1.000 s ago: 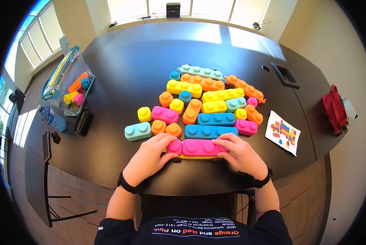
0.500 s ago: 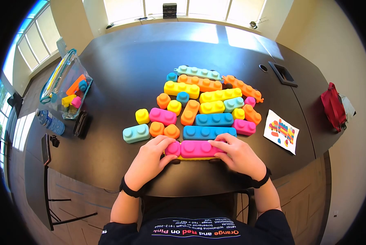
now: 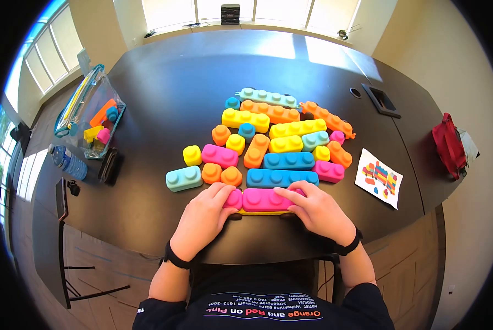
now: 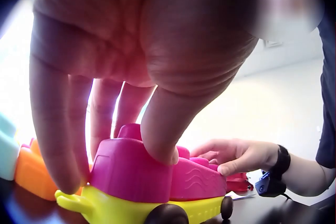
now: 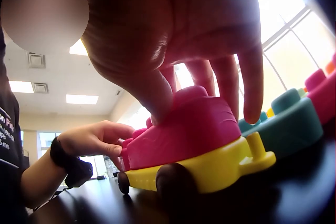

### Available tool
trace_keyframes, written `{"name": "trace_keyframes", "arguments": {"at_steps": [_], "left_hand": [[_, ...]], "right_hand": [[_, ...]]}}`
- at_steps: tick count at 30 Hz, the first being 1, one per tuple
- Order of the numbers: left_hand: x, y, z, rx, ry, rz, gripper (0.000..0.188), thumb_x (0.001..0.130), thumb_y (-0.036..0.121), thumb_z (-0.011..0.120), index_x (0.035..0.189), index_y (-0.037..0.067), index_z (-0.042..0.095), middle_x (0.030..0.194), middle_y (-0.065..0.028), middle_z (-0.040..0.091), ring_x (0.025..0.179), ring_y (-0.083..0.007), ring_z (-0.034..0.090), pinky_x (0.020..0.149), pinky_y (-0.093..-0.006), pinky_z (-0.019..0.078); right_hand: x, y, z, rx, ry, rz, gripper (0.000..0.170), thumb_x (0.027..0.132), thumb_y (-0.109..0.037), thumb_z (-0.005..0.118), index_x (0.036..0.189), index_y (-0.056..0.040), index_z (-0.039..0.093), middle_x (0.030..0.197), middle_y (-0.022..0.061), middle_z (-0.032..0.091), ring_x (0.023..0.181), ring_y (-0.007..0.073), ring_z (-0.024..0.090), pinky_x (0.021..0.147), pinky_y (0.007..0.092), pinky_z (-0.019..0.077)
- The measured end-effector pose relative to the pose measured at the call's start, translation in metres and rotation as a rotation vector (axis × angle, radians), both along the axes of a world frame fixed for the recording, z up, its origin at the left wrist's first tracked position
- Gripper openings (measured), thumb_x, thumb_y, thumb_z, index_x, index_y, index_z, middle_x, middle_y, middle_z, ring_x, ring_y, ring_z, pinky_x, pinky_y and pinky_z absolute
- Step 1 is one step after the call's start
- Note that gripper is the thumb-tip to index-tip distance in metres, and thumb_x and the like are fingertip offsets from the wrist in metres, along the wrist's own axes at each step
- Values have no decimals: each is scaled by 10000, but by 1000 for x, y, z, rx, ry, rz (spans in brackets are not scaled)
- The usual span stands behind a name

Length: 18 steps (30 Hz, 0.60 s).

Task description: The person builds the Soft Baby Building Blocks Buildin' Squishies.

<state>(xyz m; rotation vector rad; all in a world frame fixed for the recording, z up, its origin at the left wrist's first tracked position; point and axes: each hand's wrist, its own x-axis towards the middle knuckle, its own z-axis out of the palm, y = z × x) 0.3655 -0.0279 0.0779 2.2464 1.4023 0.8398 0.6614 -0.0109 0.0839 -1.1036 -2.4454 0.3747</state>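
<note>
Head view, gripping hands (image 3: 198, 218) (image 3: 322, 212), studded pink blocks (image 3: 263, 202)

Around the rim of the counter (image 3: 164, 71), I see bags, a bottle and bits of office.
On the left my head view gives me a clear bag (image 3: 75, 107) with teal trim, a water bottle (image 3: 70, 163) near it, and a black case (image 3: 109, 166) just beside the bottle; nearer the edge lies a flat dark thing I can't identify. Over on the right I have a red bag (image 3: 447, 146), and farther in, a black frame (image 3: 372, 99) near a round hole (image 3: 356, 93). A black stack (image 3: 230, 14) stands before bright windows (image 3: 282, 11); my right wrist view catches ceiling lights (image 5: 82, 99).
</note>
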Motion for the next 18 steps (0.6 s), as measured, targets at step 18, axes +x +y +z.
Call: {"name": "trace_keyframes", "arguments": {"at_steps": [18], "left_hand": [[-94, 135, -19, -24, 466, 79, 472, 807, 169, 842, 1216, 43, 642, 1102, -173, 695, 1059, -392, 678, 940, -471, 560]], "right_hand": [[1, 1, -2, 36, -41, 21, 511, 942, -99, 728, 1430, -226, 645, 1131, 118, 619, 1014, 319, 675, 833, 429, 576]]}}
